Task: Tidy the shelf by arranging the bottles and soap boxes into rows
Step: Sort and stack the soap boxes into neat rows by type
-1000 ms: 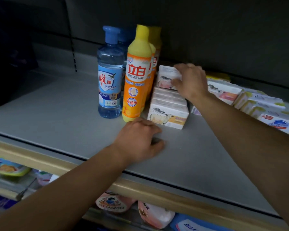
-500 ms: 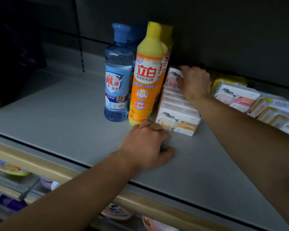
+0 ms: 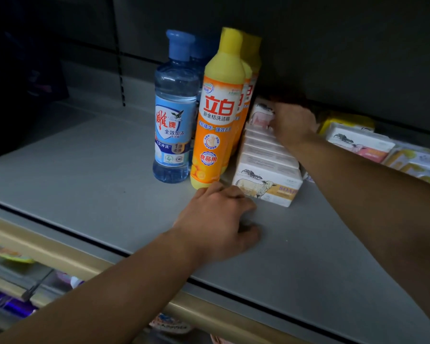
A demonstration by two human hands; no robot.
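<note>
A grey shelf (image 3: 85, 170) runs under dim light. Nearest, the left hand (image 3: 216, 219) rests on it, fingers loosely curled, holding nothing. Beyond stand a blue bottle (image 3: 175, 108) and orange bottle (image 3: 220, 108), a row of soap boxes (image 3: 266, 167) to their right. Farthest, the right hand (image 3: 293, 122) grips the rear box (image 3: 261, 112).

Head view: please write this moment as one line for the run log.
right hand on rear soap box | left hand rests on shelf | soap boxes in row beside orange bottle
</note>
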